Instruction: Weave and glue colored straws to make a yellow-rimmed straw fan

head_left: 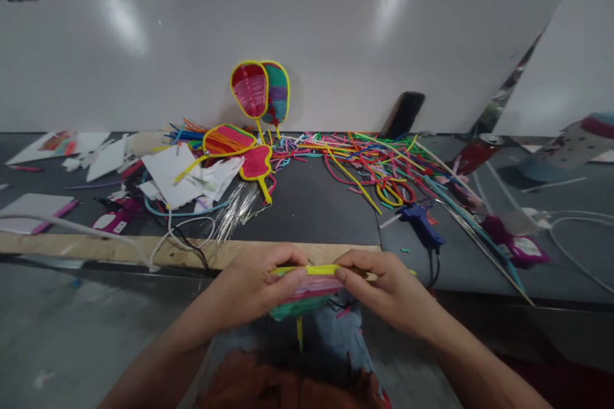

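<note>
Over my lap, just in front of the table edge, both hands hold a small fan (309,297) made of pipe cleaners, with a yellow rim, pink and green bands and a yellow stem hanging down. My left hand (268,281) pinches the yellow rim between thumb and fingers at its left part. On the right part of the same rim, my right hand (378,281) is closed in a similar pinch. A short stretch of rim shows between the two thumbs. The fingers hide the fan's ends.
Finished fans (250,89) lean against the white partition (167,64). Loose pipe cleaners (345,153) lie heaped at the back. A blue glue gun (422,225) rests on the right, near a red can (480,152) and a phone (405,114). Papers (175,172) and cables clutter the left.
</note>
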A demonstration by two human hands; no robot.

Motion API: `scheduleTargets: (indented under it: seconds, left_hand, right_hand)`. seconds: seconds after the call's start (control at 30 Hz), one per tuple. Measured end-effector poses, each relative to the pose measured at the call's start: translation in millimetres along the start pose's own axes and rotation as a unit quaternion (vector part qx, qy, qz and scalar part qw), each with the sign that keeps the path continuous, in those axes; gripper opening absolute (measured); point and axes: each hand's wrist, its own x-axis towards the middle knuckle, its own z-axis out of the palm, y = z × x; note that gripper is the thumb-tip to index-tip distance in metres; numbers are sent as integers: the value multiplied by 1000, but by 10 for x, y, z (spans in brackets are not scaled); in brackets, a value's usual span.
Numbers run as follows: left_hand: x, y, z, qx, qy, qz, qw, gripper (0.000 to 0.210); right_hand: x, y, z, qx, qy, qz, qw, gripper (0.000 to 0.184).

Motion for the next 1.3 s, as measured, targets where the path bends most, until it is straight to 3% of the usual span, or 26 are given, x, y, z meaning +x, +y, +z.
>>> scheduleTargets:
  seconds: [0.13, 0.37, 0.8, 1.0, 1.3]
  left_hand:
    - [172, -67, -97, -54, -59, -56, 995, 25]
    - [456, -122, -124, -81, -73, -115, 987, 16]
    - [742, -308, -130, -61, -112, -103, 986, 17]
    - [772, -440, -67, -58, -122, -119, 984, 18]
    - [866, -608, -70, -92, -159, -103, 978, 20]
  right_hand:
    - [138, 68, -71, -21, 5, 14, 1000, 23]
    - [276, 89, -189, -90, 3, 15, 996, 24]
    - [499, 243, -287, -45, -8, 22, 999, 19]
    - [525, 318, -269, -95, -22, -60, 993, 29]
    - [582, 402, -223, -76, -36, -1, 996, 26]
